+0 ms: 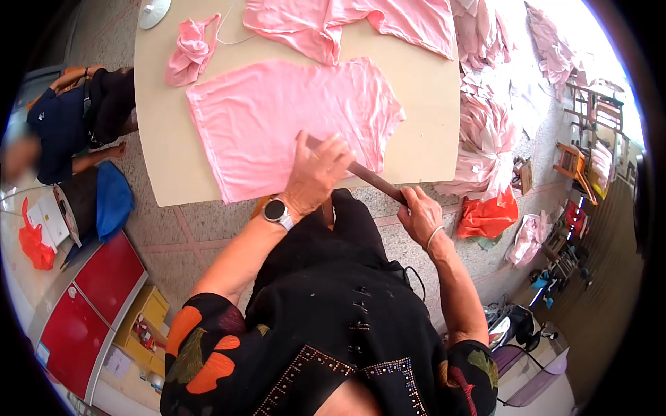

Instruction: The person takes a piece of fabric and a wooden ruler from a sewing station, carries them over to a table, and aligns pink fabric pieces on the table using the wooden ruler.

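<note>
A pink garment [277, 118] lies spread flat on the pale table [423, 139] in front of me. Between my hands runs a long, flat, dark brown stick [374, 182], slanting from the garment's near edge down past the table edge. My left hand [318, 170], with a watch on its wrist, is closed around the stick's upper end, over the garment. At the stick's lower end, my right hand [421, 218] grips it just off the table edge. The left fingers hide part of the stick.
More pink fabric [354, 24] and a crumpled pink piece [191, 52] lie farther up the table. Heaped pink garments [482, 132] and a red bag [488, 213] stand to the right. At the left are another person [62, 132] and red cabinets [104, 284].
</note>
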The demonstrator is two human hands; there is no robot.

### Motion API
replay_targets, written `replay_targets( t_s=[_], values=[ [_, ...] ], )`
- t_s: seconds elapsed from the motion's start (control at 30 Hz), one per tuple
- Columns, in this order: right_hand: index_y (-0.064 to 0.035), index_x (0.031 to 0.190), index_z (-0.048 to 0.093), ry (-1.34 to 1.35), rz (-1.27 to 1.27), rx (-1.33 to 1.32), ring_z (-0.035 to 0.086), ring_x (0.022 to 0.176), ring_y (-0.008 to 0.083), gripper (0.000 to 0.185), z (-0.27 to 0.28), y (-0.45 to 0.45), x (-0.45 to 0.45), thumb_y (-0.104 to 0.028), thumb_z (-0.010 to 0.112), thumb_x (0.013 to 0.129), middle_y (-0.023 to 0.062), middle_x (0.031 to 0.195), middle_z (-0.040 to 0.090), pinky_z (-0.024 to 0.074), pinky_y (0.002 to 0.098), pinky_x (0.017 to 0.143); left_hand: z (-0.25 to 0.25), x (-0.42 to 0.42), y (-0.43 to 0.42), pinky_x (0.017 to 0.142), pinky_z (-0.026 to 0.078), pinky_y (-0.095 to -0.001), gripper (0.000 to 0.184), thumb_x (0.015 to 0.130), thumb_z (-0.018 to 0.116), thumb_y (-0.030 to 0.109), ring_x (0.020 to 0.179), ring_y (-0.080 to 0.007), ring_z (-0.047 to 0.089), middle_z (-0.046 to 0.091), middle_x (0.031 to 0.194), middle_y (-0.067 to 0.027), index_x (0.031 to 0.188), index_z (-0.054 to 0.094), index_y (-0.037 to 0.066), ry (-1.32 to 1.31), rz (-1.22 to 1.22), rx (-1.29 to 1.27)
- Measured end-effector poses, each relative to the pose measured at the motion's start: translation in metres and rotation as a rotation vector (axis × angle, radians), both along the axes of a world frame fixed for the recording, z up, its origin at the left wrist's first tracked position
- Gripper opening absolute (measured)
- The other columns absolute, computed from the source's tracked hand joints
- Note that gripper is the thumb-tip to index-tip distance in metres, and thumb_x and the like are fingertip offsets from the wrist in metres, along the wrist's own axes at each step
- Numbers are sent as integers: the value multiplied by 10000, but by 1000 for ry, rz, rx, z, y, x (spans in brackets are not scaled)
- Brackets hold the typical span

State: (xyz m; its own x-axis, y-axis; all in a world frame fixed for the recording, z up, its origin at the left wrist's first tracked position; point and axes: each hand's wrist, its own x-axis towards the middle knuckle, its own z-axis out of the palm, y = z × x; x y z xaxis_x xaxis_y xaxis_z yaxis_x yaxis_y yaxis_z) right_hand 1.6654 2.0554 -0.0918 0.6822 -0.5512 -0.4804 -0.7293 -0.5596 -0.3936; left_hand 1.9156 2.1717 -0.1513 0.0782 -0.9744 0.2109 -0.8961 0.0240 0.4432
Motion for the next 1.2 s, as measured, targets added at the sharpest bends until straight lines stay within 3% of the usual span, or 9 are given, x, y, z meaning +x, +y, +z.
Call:
replay_targets(
  t_s=[0.07,0.1,0.2,0.23,0.33,0.5,0.73,0.93,1.2],
  values=[
    [-84,1097,576,-43,79,-36,640,854,360,295,4,-10,21,-101,618,806,141,934,601,519,465,747,-4,23,6,1110,263,-632,369,820,695,144,1149,-211,565,596,1140,-34,1185,643,126,-5,0,19],
    [-83,1104,576,-68,109,-57,638,865,358,298,4,-14,31,-100,620,809,140,935,602,518,463,755,-2,35,7,1061,351,-533,365,804,723,150,1008,-208,589,609,1044,-26,1161,654,124,17,-3,2],
    [-77,1128,579,-155,147,-98,630,887,367,296,-2,-30,59,-90,621,836,143,956,601,514,461,766,7,64,16,950,402,-458,386,786,747,148,965,-213,584,620,1008,-23,1160,657,126,114,39,87],
    [-73,1136,581,-171,135,-99,625,878,381,290,-6,-36,68,-93,620,849,149,973,601,512,469,757,9,72,17,857,407,-418,374,771,760,152,945,-221,582,623,971,-15,1133,671,122,130,69,52],
    [-78,1138,591,-225,96,-136,629,887,389,271,-16,-52,92,-99,625,869,143,1025,606,515,469,760,4,85,26,874,395,-393,375,762,763,154,950,-233,584,614,990,-19,1127,679,139,124,200,29],
    [-98,1117,619,-259,71,-165,646,916,357,257,-39,-79,122,-92,639,861,98,1116,605,529,447,786,-10,95,33,854,404,-396,340,759,773,149,903,-238,570,605,948,-27,1088,698,107,118,347,-6],
    [-126,1141,642,-322,62,-133,655,923,325,309,-61,-99,142,-78,662,837,80,1137,606,540,418,805,-17,99,29,916,377,-404,348,736,782,124,959,-224,567,591,981,-24,1073,694,112,114,461,51],
    [-129,1132,655,-364,73,-129,658,918,321,315,-70,-108,143,-62,675,824,79,1131,609,548,406,798,-22,106,21,915,389,-406,374,772,767,144,967,-239,559,592,998,-40,1129,662,112,63,420,51],
    [-118,1130,660,-414,84,-122,662,923,308,320,-72,-111,144,-66,696,816,81,1112,616,551,394,800,-23,117,14,924,375,-416,354,746,778,130,966,-242,560,591,1006,-36,1084,677,107,38,425,23]
  ],
)
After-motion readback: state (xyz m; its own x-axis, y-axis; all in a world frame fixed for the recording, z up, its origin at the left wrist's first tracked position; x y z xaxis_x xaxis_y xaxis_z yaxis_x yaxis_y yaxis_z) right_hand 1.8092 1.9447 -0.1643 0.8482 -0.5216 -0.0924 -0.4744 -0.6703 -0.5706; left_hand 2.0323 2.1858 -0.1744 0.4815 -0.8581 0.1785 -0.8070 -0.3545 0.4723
